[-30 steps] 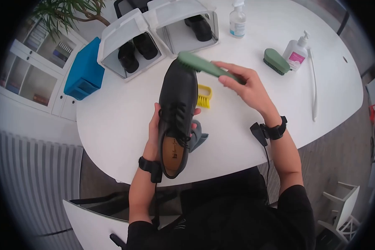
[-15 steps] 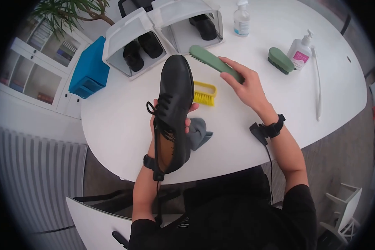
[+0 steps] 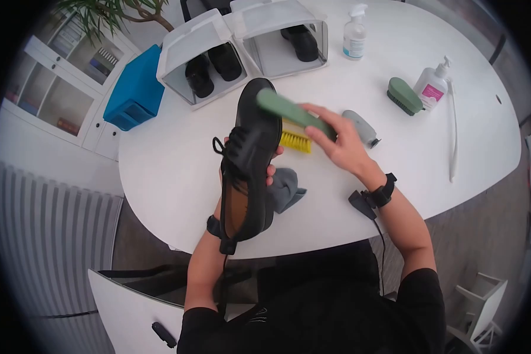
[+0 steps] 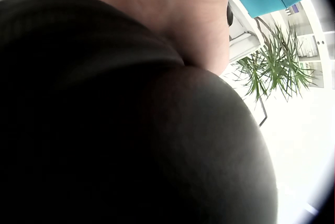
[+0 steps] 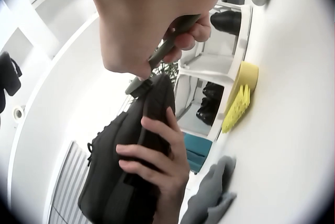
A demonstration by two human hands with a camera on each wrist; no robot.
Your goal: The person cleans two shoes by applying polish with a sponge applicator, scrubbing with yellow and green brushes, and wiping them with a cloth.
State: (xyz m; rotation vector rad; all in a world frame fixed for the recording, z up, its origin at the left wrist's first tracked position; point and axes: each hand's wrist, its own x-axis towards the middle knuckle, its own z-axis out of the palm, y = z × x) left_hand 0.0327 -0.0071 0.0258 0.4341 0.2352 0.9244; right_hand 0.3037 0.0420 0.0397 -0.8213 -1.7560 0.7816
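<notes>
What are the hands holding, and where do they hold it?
The left hand holds the black shoe around its middle; the right hand grips the long green brush by its handle.

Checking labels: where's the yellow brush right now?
Head view, near centre: the yellow brush is on the table, just right of the shoe, beyond the cloth, partly hidden by the held green brush.

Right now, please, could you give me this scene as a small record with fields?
Left grip: holds black shoe
Right grip: holds green brush at the shoe's toe
Bristle contact: cannot tell
Beside the shoe: yellow brush, grey cloth
Right side of table: second green brush, pump bottle
Far side: two white boxes, black shoes inside
</notes>
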